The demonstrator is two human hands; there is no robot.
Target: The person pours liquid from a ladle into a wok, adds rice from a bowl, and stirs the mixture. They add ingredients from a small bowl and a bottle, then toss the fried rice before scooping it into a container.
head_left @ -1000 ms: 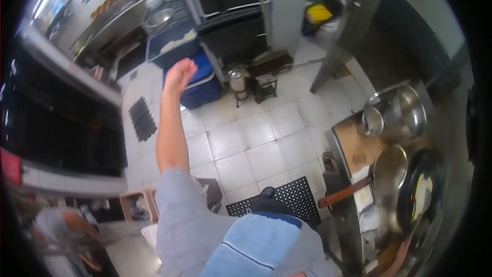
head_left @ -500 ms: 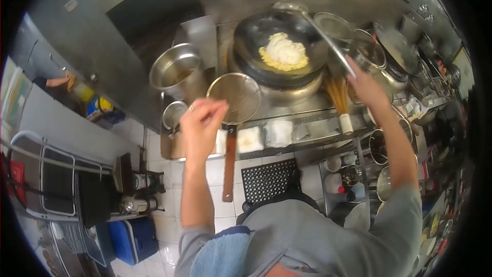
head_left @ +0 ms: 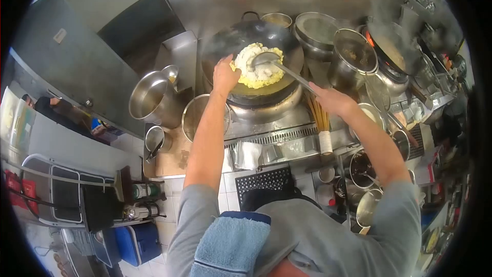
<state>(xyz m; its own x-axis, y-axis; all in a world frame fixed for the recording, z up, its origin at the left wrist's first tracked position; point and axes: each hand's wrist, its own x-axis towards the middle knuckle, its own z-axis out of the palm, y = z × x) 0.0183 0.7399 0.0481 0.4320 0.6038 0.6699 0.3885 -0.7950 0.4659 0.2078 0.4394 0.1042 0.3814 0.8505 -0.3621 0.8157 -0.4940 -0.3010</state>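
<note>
One deep steel pot point(head_left: 152, 100) stands at the left of the steel tabletop point(head_left: 243, 130), with a round strainer point(head_left: 193, 117) just right of it. Next comes the left hand point(head_left: 226, 76), over the left side of a broad black wok point(head_left: 277, 36); I cannot tell whether its grip is closed on anything. The wok sits on a burner ring point(head_left: 266, 114), its inner wall dark and glossy toward the back. In its middle lies the food point(head_left: 246, 56): a heaped, white, grainy mass resembling rice, on a bright yellow, ragged-edged layer like egg that shows most along the front and right. A steel ladle point(head_left: 265, 59) has its bowl at the white heap, its handle slanting down rightward into the right hand point(head_left: 333, 101), whose grip is wrapped around it. Near that hand is a bamboo brush point(head_left: 321, 119), and farther right a second wok point(head_left: 389, 46) steams beside a visible flame point(head_left: 369, 38)
</note>
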